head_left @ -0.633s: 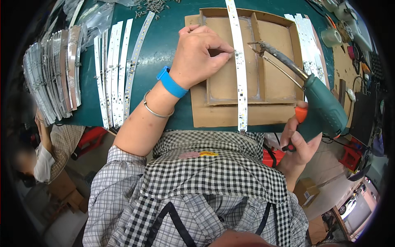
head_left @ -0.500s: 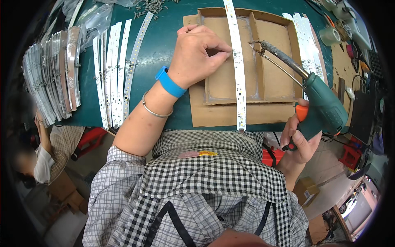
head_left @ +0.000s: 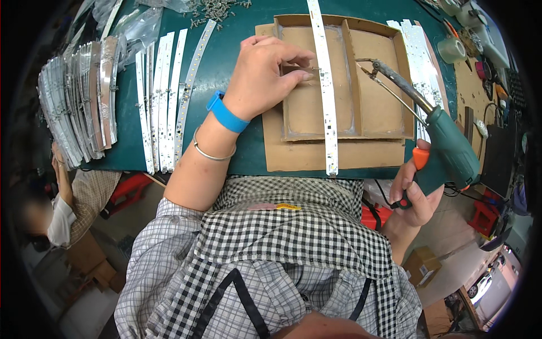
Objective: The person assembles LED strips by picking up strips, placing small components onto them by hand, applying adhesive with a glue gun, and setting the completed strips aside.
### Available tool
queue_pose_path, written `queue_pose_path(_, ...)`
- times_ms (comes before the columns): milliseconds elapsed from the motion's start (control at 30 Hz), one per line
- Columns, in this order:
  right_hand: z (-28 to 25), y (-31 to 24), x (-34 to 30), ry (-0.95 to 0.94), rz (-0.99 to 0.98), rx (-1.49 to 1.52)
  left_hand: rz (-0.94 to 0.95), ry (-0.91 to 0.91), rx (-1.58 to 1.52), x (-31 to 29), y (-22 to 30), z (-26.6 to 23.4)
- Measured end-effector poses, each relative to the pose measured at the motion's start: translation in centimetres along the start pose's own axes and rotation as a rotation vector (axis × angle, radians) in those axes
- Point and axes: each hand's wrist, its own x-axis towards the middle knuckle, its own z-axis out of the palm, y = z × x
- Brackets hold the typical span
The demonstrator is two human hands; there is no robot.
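Green bench [head_left: 226, 51] on my feed, strip [head_left: 328, 116] across tray [head_left: 367, 159]
Left hand [head_left: 262, 70] slightly parted beside it, right hand [head_left: 419, 204] gripping iron [head_left: 451, 144]; box [head_left: 422, 265] on floor [head_left: 451, 226], coworker [head_left: 84, 198] left.

Workbench [head_left: 230, 53]: green top. Grey floor [head_left: 447, 230] visible off its near edge, to the right; brown carton [head_left: 423, 265] there. Stacked boxes [head_left: 90, 257] and red plastic item [head_left: 129, 192] noted off its near-left corner.

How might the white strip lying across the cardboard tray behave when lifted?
The white strip looks thin and narrow, so it is probably light. It bridges the cardboard tray fairly straight, suggesting some stiffness. Its small components sit exposed and might be damaged by rough handling.
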Motion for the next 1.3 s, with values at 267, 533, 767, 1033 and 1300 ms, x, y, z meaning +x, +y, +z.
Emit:
queue_pose_path(267, -3.1, -0.5, -2.0, 0.054, -0.147, -0.064, 0.204, -0.195, 0.145, -2.3, 5.9, -3.1)
queue_pose_path(533, -3.8, 0.1, -1.4, -0.065, -0.189, -0.065, 0.437, -0.353, 0.080, -5.0, 7.4, -0.3)
queue_pose_path(767, -4.0, 0.6, -1.3, -0.092, -0.196, -0.080, 0.576, -0.384, 0.288, -4.9, 8.0, -1.8)
queue_pose_path(1033, -3.0, 0.8, -1.2, -0.049, -0.181, -0.062, 0.434, -0.355, 0.402, -8.2, 6.3, -12.5)
queue_pose_path(1300, -1.5, 1.3, -0.3, -0.114, -0.122, -0.070, 0.105, -0.499, 0.554, -13.4, 1.3, -18.6)
